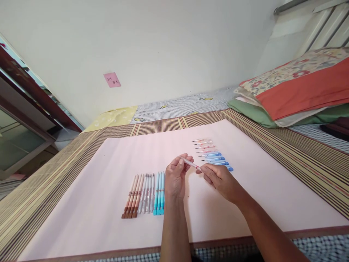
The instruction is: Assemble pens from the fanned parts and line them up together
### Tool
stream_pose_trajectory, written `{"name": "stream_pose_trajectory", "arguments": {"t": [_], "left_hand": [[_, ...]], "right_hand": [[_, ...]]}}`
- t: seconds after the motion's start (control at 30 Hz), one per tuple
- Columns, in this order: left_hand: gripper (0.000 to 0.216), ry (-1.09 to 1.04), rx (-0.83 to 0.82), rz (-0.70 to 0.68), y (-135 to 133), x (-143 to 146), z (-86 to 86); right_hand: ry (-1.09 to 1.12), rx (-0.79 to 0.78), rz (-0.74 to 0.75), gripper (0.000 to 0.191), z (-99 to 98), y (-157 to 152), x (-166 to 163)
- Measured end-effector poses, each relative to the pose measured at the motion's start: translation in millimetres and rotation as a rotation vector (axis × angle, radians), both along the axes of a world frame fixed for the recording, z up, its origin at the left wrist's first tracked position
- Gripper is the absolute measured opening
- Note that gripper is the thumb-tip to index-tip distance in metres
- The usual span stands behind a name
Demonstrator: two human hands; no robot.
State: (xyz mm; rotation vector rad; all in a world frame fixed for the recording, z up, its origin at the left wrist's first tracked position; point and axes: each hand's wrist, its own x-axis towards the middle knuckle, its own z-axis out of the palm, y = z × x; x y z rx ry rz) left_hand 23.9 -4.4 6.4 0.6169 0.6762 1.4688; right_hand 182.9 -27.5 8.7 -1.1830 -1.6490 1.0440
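A slim white pen with red marks (189, 162) is held between both hands above the pink sheet. My left hand (177, 174) pinches its tip end between thumb and fingers. At the other end, my right hand (216, 178) grips it with closed fingers. Left of my left hand lie rows of pens side by side: brown-and-pink pens (133, 196), clear-white pens (147, 193) and turquoise pens (159, 194), the last partly hidden by my wrist. Beyond my right hand, pink-patterned pens (205, 147) and blue-and-white pens (216, 159) lie in a column.
The pink sheet (81, 203) lies on a striped mat (51, 182) over a bed. Folded bedding (300, 87) is piled at the far right. A pink note (112, 79) sticks to the wall behind. Checked cloth (174, 105) runs along the wall.
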Motion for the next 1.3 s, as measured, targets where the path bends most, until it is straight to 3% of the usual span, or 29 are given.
{"name": "stream_pose_trajectory", "arguments": {"t": [0.1,0.27,0.43,0.53,0.7,0.87,0.97,1.13,1.2,1.3], "left_hand": [[0.034,-0.009,-0.048,0.072,0,2,0.4],[0.031,0.006,-0.162,0.138,3,6,-1.9],[0.039,0.028,-0.092,0.066,2,5,-2.5],[0.036,0.043,-0.006,0.012,-1,3,-0.3],[0.026,-0.029,0.136,-0.126,-7,0,7.4],[0.025,-0.073,0.064,-0.095,-5,-1,6.4],[0.027,-0.077,-0.046,0.027,1,-1,0.3],[0.025,-0.106,-0.191,0.145,7,3,-7.4],[0.025,-0.106,-0.215,0.158,7,6,-7.9],[0.027,-0.098,-0.213,0.145,5,8,-7.0]], "right_hand": [[-0.020,-0.008,0.003,0.036,0.7,0,-1],[-0.219,0.171,-0.125,0.021,-5.6,0,-6],[-0.292,0.204,-0.112,0.030,-7.3,0,-5],[-0.189,0.121,-0.041,0.036,-4.1,-2,-3],[0.186,-0.188,0.198,0.043,4.9,-5,1],[0.315,-0.289,0.259,0.045,6.0,-4,1],[0.246,-0.220,0.150,0.043,0.1,-1,-2],[-0.240,0.130,-0.118,0.027,-8.8,-1,-11],[-0.372,0.253,-0.160,0.023,-10.3,-1,-13],[-0.447,0.318,-0.180,0.032,-10.5,-2,-14]]}}
